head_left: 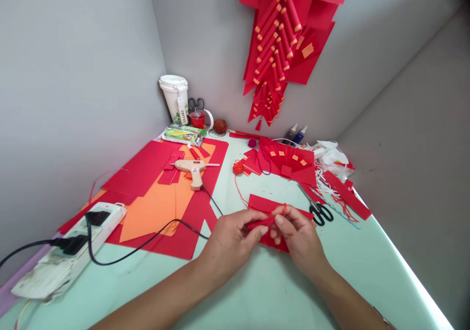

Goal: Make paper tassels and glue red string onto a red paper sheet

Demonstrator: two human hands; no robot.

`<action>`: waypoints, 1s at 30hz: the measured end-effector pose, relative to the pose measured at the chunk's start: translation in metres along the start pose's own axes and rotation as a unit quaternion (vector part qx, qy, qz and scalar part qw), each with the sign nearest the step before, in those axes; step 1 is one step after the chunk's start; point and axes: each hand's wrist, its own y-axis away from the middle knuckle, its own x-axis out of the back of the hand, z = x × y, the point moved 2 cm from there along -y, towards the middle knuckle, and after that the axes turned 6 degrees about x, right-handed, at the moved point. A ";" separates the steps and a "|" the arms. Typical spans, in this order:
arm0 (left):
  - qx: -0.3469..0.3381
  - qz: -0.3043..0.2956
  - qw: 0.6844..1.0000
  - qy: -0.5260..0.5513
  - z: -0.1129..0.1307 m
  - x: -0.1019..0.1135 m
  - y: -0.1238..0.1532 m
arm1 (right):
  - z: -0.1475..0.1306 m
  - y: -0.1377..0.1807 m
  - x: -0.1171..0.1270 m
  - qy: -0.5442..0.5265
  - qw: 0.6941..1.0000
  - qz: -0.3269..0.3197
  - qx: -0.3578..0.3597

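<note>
My left hand (235, 234) and my right hand (297, 234) meet over the pale green table (257, 291), both pinching a thin rolled red paper tube (261, 222). A red string (240, 195) runs from a small coil (238, 167) toward my fingers and loops at my right hand. Under the hands lies a flat piece of red paper (266, 203). Fingers of both hands are closed round the tube.
Black-handled scissors (317, 208) lie right of my hands. A glue gun (193, 168) rests on red and orange sheets (157, 202), its cord running to a white power strip (69, 251). Cups, glue bottles and paper scraps line the back; red paper firecrackers (275, 56) hang on the wall.
</note>
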 end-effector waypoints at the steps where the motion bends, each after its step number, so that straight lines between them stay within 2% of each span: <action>1: -0.001 -0.003 1.000 0.000 0.000 0.000 0.000 | -0.001 -0.001 -0.002 -0.003 1.000 -0.007 -0.008; 4: 0.003 -0.007 1.000 -0.006 0.004 0.003 0.002 | -0.008 -0.003 -0.006 -0.004 0.999 -0.022 -0.033; 7: -0.017 0.051 0.998 -0.022 0.011 0.012 0.006 | -0.023 -0.003 -0.006 0.025 0.997 -0.044 -0.057; 9: -0.058 0.078 0.995 -0.020 0.016 0.018 0.009 | -0.036 0.001 -0.007 0.048 0.990 -0.098 -0.086; 11: -0.101 0.037 0.994 -0.016 0.020 0.020 0.014 | -0.049 0.009 -0.011 0.070 0.971 -0.192 -0.125; 13: -0.135 -0.040 0.989 -0.032 0.022 0.016 0.019 | -0.060 0.020 -0.016 0.084 0.944 -0.277 -0.159; 16: -0.155 -0.110 0.979 -0.075 0.022 0.008 0.022 | -0.070 0.034 -0.020 0.099 0.913 -0.339 -0.204; 19: -0.114 -0.108 0.983 -0.091 0.019 0.006 0.019 | -0.073 0.041 -0.015 0.115 0.910 -0.337 -0.211; 23: -0.046 -0.061 0.996 -0.043 0.019 0.017 0.013 | -0.074 0.040 0.003 0.154 0.922 -0.306 -0.180; 30: -0.026 0.036 0.999 0.018 0.025 0.045 0.005 | -0.074 0.030 0.039 0.187 0.939 -0.230 -0.173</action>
